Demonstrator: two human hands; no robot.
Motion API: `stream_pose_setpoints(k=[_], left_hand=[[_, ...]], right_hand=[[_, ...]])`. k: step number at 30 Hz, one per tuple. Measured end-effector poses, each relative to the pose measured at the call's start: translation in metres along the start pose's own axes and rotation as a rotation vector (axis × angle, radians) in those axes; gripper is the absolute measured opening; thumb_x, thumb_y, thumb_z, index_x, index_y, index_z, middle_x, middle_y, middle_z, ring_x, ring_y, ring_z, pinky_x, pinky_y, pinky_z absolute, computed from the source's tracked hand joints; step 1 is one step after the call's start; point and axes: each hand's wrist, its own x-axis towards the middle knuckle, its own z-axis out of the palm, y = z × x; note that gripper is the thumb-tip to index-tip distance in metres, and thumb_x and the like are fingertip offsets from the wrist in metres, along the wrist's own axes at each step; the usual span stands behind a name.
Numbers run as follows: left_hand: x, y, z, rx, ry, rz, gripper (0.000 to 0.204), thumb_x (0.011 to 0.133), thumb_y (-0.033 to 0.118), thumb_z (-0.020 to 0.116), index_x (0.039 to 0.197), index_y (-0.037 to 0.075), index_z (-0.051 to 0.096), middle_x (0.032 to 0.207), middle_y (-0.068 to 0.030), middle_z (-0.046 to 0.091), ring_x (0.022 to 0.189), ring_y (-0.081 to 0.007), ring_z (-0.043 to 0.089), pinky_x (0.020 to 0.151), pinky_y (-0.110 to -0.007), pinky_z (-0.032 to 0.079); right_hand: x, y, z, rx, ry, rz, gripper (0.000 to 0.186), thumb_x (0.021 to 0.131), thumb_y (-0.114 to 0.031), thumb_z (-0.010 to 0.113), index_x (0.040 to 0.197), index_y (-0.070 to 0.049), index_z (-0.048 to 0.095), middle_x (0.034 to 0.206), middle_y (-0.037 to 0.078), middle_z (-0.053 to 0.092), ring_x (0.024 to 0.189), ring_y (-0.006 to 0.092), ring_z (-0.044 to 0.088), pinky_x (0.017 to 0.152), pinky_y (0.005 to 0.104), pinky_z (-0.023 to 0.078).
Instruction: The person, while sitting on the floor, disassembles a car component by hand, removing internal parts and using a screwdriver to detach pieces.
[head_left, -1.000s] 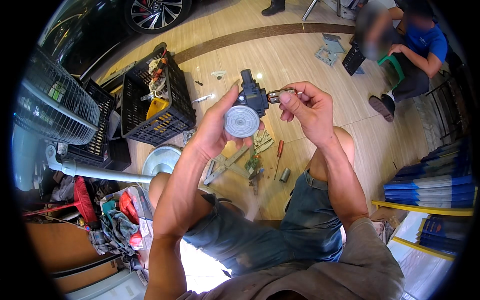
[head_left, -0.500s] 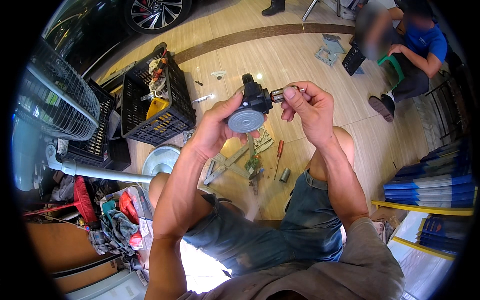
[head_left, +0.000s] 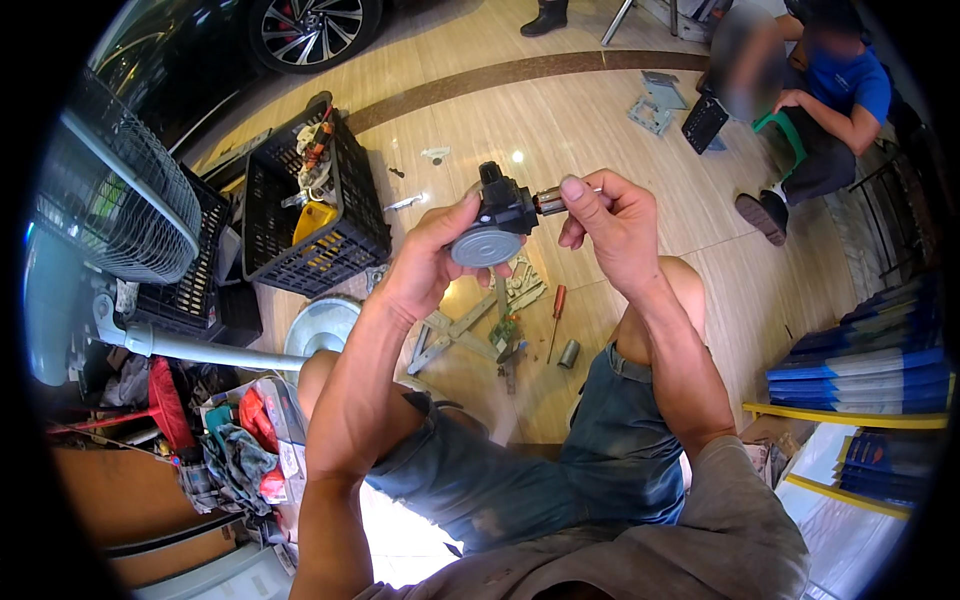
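Note:
My left hand (head_left: 437, 240) is closed around a black plastic housing (head_left: 508, 207) with a grey round ribbed disc (head_left: 486, 247) on its near side. Its thumb lies along the top, and fingertips show beneath the disc. A small metal cylinder (head_left: 549, 202) with a reddish-brown band is pinched between thumb and fingers of my right hand (head_left: 612, 215). The cylinder's left end meets the housing's right side; whether it sits inside cannot be made out. Below them on the floor lie a red-handled screwdriver (head_left: 558, 310), a short metal cylinder (head_left: 568, 353) and a scissor-like metal linkage (head_left: 465, 330).
Black plastic crates (head_left: 318, 210) holding tools stand at left beside a caged fan (head_left: 130, 200) and its round base (head_left: 322, 325). A seated person in blue (head_left: 845, 85) is at far right, near metal brackets (head_left: 655, 105). Blue-and-white stacks (head_left: 860, 370) fill a right-hand shelf.
Both hands have shifted slightly left with the parts. The housing has tipped a little, so its disc appears flatter. Both grips stay as they were.

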Motion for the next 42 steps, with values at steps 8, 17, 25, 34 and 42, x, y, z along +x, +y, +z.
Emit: stream_pose_setpoints(k=[8, 17, 25, 34, 42], left_hand=[[-0.002, 0.005, 0.007, 0.014, 0.045, -0.129, 0.071, 0.094, 0.070, 0.034, 0.114, 0.008, 0.063, 0.098, -0.0084, 0.070, 0.077, -0.0174, 0.070, 0.052, -0.026, 0.051], [-0.002, 0.005, 0.002, 0.063, 0.020, -0.172, 0.079, 0.091, 0.074, 0.029, 0.116, 0.007, 0.061, 0.100, -0.0092, 0.070, 0.082, -0.0200, 0.070, 0.055, -0.029, 0.054], [-0.007, 0.002, -0.002, 0.073, 0.045, -0.143, 0.067, 0.095, 0.062, 0.040, 0.122, 0.003, 0.057, 0.109, -0.0119, 0.068, 0.092, -0.0217, 0.069, 0.057, -0.032, 0.055], [-0.006, -0.004, -0.004, 0.111, -0.061, -0.084, 0.074, 0.091, 0.064, 0.047, 0.127, 0.000, 0.053, 0.113, -0.0112, 0.066, 0.096, -0.0211, 0.068, 0.059, -0.028, 0.054], [-0.007, -0.005, -0.002, 0.223, -0.164, -0.032, 0.083, 0.087, 0.071, 0.046, 0.132, 0.001, 0.051, 0.114, -0.0083, 0.064, 0.099, -0.0162, 0.063, 0.062, -0.028, 0.053]], right_hand=[[-0.001, 0.000, 0.002, 0.004, -0.013, 0.021, 0.031, 0.091, -0.030, 0.071, 0.085, -0.001, 0.064, 0.069, 0.002, 0.066, 0.054, 0.0049, 0.057, 0.049, 0.0189, 0.043], [-0.005, -0.003, 0.007, -0.039, -0.031, 0.038, 0.029, 0.091, -0.027, 0.071, 0.088, 0.001, 0.065, 0.078, 0.006, 0.070, 0.059, 0.0054, 0.057, 0.052, 0.0199, 0.044], [-0.006, -0.001, 0.009, -0.039, -0.028, 0.016, 0.031, 0.090, -0.029, 0.071, 0.087, 0.001, 0.065, 0.077, 0.005, 0.069, 0.058, 0.0050, 0.056, 0.052, 0.0199, 0.044], [-0.006, -0.002, 0.010, -0.010, -0.019, 0.031, 0.030, 0.090, -0.028, 0.072, 0.083, 0.001, 0.065, 0.071, 0.003, 0.066, 0.057, 0.0050, 0.056, 0.050, 0.0196, 0.044], [-0.008, -0.001, 0.015, -0.047, 0.021, 0.058, 0.030, 0.089, -0.026, 0.073, 0.077, 0.000, 0.064, 0.069, 0.003, 0.065, 0.058, 0.0051, 0.057, 0.050, 0.0209, 0.047]])
